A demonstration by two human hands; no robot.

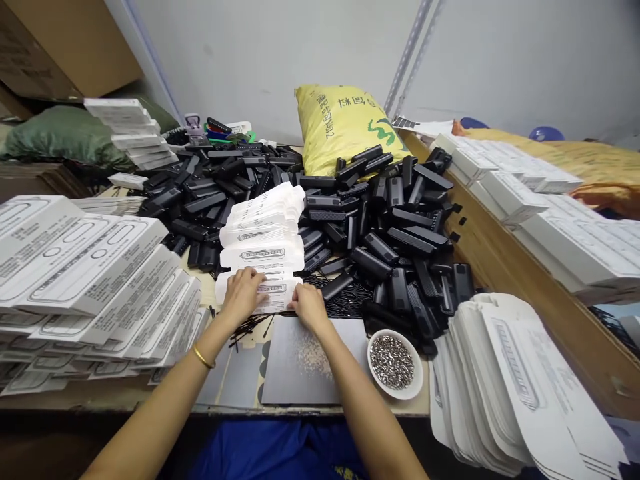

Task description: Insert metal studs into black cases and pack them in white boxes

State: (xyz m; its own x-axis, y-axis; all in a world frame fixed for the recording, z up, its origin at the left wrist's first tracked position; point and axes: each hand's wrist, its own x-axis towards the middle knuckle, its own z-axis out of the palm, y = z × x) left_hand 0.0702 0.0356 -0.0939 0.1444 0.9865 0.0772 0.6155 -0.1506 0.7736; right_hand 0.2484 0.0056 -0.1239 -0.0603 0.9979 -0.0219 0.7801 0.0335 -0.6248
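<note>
A white printed flat carton [280,289] lies at the near end of a fanned stack of flat cartons [263,233]. My left hand [243,291] grips its left part, with the fingers bent over the printed face. At the carton's right end, my right hand [310,305] pinches the edge between thumb and fingers. The undersides of both hands are hidden. Just below the hands is a grey board [285,363] with small light crumbs on it.
Black plastic cases [370,263] are heaped behind the cartons, before a yellow sack [345,123]. A white bowl of small metal parts [393,362] stands right. Printed boxes [95,267] are piled left; more flat cartons [520,373] stand right, beside a wooden ledge [500,267].
</note>
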